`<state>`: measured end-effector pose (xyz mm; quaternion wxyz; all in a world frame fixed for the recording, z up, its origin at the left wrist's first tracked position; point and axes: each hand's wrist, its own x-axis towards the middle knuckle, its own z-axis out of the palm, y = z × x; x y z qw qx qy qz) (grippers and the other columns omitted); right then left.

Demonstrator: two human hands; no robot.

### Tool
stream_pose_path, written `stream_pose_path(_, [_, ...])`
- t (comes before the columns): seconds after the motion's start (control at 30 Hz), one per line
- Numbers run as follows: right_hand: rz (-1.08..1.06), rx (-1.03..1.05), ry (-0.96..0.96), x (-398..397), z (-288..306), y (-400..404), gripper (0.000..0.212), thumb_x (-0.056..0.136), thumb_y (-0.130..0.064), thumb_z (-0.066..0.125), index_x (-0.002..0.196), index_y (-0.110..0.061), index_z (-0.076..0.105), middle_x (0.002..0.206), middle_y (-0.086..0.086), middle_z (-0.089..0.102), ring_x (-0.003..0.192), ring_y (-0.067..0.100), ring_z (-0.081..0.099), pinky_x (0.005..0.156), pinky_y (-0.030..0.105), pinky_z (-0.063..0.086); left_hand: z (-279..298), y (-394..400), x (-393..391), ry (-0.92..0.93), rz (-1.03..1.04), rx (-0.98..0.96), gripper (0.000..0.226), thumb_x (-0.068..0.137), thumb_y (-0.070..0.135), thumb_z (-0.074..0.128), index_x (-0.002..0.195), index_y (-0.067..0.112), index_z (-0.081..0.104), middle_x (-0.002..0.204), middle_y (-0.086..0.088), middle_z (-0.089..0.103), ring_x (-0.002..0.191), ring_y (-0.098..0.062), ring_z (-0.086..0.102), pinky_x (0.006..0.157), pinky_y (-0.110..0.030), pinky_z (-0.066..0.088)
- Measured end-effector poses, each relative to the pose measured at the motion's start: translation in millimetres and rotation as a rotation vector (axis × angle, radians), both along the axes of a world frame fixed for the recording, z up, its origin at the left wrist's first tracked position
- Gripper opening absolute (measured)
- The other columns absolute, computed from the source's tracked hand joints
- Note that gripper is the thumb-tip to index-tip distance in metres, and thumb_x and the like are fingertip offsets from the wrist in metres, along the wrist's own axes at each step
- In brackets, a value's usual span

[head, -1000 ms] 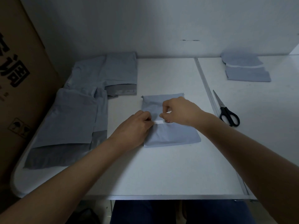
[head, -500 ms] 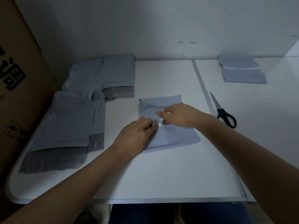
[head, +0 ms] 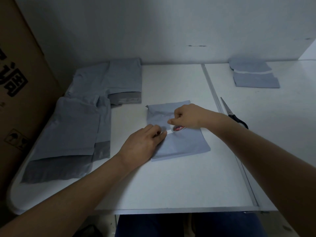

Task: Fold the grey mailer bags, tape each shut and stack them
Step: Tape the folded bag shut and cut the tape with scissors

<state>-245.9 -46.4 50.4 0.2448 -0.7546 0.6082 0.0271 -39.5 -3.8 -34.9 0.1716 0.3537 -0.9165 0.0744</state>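
One folded mailer bag (head: 177,142) under flat left hand (head: 143,144), right hand (head: 186,118) pinching one tape roll (head: 178,128), one scissors (head: 234,113)

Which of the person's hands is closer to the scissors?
The right. The right hand grips a tape roll on the folded bag, just left of the scissors. The left hand presses the bag's left side, farther from them.
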Motion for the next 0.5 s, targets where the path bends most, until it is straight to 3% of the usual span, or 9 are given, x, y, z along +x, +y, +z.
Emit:
stream_pose_path(0.1, [0.003, -0.016, 0.021, -2.5, 0.5, -1.0, 0.036, 0.091, -0.051, 0.054, 0.068, -0.026, 0.044, 0.074, -0.008, 0.048, 0.084, 0.018, 0.052, 0.069, 0.028, 0.036, -1.7, 0.1, 0.4, -0.001, 0.000, -0.003, 0.040, 0.085, 0.013, 0.072, 0.124, 0.012, 0.065, 0.098, -0.005, 0.058, 0.085, -0.023, 0.055, 0.053, -0.031, 0.042])
stream_pose_path(0.27, [-0.011, -0.016, 0.038, -5.6, 2.5, -0.2, 0.037, 0.091, -0.050, 0.054, 0.068, -0.026, 0.042, 0.074, -0.006, 0.049, 0.081, 0.018, 0.052, 0.060, 0.026, 0.034, -0.1, 1.9, -0.5, 0.003, -0.003, -0.022, 0.040, 0.083, 0.012, 0.072, 0.123, 0.010, 0.065, 0.098, -0.006, 0.059, 0.084, -0.023, 0.055, 0.052, -0.030, 0.041])
stream_pose_path(0.5, [-0.007, -0.033, 0.083, -8.1, 3.4, -0.4, 0.036, 0.092, -0.050, 0.054, 0.069, -0.024, 0.042, 0.084, -0.001, 0.052, 0.084, 0.018, 0.050, 0.070, 0.027, 0.036, -1.4, 1.7, 0.0, -0.004, 0.001, -0.031, 0.043, 0.082, 0.012, 0.073, 0.124, 0.011, 0.065, 0.099, -0.005, 0.058, 0.084, -0.022, 0.054, 0.052, -0.030, 0.039])
